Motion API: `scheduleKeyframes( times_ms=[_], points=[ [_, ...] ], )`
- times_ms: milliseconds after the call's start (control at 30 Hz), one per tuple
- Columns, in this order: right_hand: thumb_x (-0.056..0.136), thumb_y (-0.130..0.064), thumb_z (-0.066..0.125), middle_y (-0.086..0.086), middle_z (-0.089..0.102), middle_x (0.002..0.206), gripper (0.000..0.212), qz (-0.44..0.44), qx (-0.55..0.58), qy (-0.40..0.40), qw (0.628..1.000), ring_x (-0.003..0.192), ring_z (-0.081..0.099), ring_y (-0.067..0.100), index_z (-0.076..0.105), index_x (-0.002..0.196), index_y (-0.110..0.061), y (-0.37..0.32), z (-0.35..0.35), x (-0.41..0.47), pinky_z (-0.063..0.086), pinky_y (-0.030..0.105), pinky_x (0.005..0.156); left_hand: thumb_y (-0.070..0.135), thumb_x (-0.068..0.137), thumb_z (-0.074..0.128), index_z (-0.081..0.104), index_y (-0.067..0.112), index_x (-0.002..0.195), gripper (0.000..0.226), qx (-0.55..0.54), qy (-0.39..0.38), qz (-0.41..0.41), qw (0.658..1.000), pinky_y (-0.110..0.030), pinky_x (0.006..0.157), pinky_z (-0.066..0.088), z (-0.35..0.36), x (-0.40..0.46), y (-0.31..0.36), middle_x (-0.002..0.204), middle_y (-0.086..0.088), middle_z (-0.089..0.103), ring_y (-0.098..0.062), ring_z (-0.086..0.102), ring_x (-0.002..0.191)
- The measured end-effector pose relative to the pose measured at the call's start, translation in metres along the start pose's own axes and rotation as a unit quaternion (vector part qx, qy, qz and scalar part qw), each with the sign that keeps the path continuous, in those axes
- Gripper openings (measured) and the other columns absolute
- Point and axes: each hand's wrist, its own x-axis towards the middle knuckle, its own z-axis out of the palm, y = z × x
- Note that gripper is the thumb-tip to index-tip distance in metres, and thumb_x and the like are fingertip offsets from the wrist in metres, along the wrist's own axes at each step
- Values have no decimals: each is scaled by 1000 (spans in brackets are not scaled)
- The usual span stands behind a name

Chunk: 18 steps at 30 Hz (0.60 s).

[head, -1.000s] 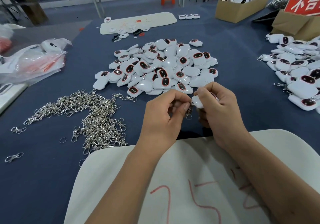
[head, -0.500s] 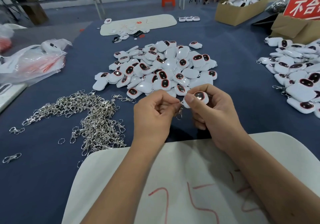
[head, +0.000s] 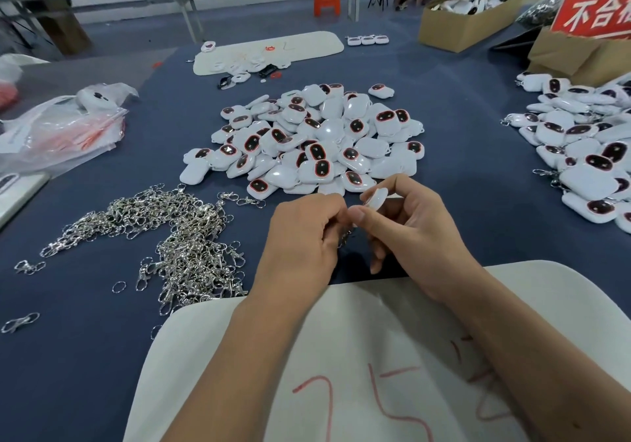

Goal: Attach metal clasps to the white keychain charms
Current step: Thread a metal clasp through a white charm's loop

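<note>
Above the blue table (head: 461, 182), the right hand (head: 415, 233) pinches one white charm (head: 377, 198) between its fingers; the left hand (head: 304, 236) pinches a metal clasp (head: 345, 236) beside it. An open cardboard box (head: 467, 28) far right holds more charms.

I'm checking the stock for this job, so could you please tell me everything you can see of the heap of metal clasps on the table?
The heap of metal clasps lies loose on the blue table cover, left of the left hand, which does not touch it. The pieces look like shiny silver metal: lobster-type hooks with small rings and short chain links, tangled together. The heap spreads in a rough arch, its near end beside the white board. A few stray clasps and a single ring lie apart from it, nearer the left edge.
</note>
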Motion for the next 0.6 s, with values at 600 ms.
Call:
scheduleKeyframes(
  times_ms=[600],
  points=[
    [90,-36,73,15,77,90,40,-7,102,-19,995,57,56,20,65,121,-11,-7,-5,2,48,27,51,12,90,69,71,18,87,7,-448,4,-194,873,-29,84,55,7,4,7,82,-5,74,-15,68,81]
  ],
)
